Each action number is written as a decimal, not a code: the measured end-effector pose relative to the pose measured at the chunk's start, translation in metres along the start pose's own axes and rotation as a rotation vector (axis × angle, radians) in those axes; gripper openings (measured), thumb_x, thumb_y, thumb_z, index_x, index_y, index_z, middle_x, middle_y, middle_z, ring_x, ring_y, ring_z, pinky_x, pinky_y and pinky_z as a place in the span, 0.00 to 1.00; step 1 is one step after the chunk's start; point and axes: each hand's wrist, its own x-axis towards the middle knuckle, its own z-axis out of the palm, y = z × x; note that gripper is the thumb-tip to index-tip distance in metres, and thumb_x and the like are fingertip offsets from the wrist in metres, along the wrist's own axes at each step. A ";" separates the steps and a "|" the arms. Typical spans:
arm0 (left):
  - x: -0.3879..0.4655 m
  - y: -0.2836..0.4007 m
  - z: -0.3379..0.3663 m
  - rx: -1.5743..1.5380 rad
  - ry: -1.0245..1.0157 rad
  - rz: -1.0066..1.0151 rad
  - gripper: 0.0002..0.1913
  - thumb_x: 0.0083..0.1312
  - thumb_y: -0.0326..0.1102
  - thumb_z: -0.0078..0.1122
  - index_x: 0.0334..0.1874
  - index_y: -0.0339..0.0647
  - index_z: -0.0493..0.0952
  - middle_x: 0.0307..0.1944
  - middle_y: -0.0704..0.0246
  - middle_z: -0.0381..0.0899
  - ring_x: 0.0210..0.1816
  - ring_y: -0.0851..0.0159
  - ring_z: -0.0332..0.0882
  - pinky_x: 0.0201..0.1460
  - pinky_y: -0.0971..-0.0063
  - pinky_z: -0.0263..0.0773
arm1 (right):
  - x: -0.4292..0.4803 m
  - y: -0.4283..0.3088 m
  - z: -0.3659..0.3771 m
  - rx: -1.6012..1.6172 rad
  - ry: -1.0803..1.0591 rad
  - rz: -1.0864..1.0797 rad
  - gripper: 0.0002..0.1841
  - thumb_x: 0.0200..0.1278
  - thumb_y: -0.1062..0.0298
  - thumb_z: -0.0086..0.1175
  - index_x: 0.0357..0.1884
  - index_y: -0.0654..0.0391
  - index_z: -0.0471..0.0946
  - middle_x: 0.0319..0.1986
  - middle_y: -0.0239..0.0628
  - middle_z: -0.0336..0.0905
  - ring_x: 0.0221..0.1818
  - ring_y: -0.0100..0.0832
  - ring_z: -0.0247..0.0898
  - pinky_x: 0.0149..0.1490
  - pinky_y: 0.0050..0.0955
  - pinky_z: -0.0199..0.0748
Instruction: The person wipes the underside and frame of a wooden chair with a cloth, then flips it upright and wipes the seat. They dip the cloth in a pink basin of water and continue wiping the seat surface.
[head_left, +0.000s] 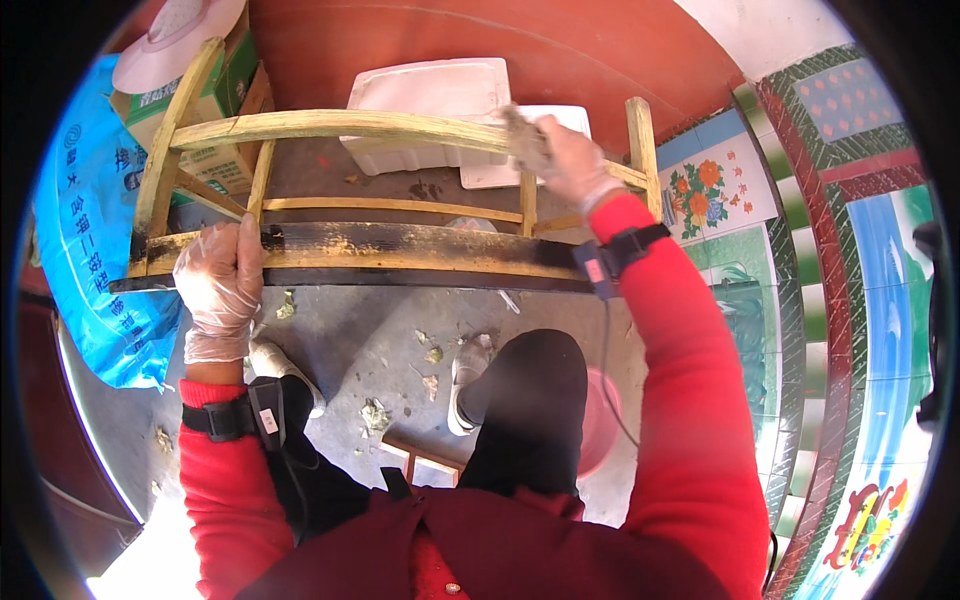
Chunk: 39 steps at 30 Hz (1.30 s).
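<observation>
A yellow wooden frame (352, 126), which looks like a bench on its side, lies across the view. Its near board (420, 247) has dark, blackened patches and a black edge. My left hand (219, 270), in a clear plastic glove, is closed around the left part of that near board. My right hand (574, 161), also gloved, grips a crumpled grey-brown cloth (529, 142) against the right part of the upper rail. Both wrists carry black straps over red sleeves.
White foam boxes (431, 86) stand behind the frame against a red wall. At left are a blue printed sack (97, 247) and a green carton (244, 71) under a pink hat (172, 37). A pink basin (600, 427) sits by my leg; leaf scraps (373, 414) dot the floor. Painted tiles cover the right wall.
</observation>
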 end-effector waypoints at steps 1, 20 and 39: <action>0.001 0.000 0.001 -0.013 0.002 -0.022 0.17 0.68 0.34 0.60 0.19 0.42 0.70 0.18 0.62 0.70 0.21 0.52 0.71 0.26 0.59 0.66 | -0.011 0.018 -0.010 -0.039 -0.003 0.028 0.22 0.59 0.61 0.66 0.50 0.56 0.69 0.39 0.53 0.83 0.45 0.53 0.81 0.50 0.44 0.78; -0.001 0.002 0.001 0.004 0.009 0.032 0.18 0.68 0.35 0.60 0.19 0.43 0.68 0.17 0.62 0.67 0.21 0.50 0.69 0.26 0.59 0.63 | 0.008 -0.002 0.003 -0.151 0.056 -0.183 0.18 0.59 0.68 0.62 0.48 0.55 0.68 0.34 0.48 0.82 0.40 0.50 0.82 0.45 0.46 0.79; 0.002 -0.005 0.006 0.009 0.029 -0.010 0.18 0.69 0.37 0.59 0.19 0.43 0.72 0.18 0.63 0.71 0.22 0.52 0.73 0.27 0.60 0.67 | -0.066 0.120 -0.026 -0.280 0.059 0.291 0.21 0.63 0.72 0.56 0.57 0.43 0.69 0.44 0.55 0.81 0.50 0.58 0.76 0.51 0.49 0.76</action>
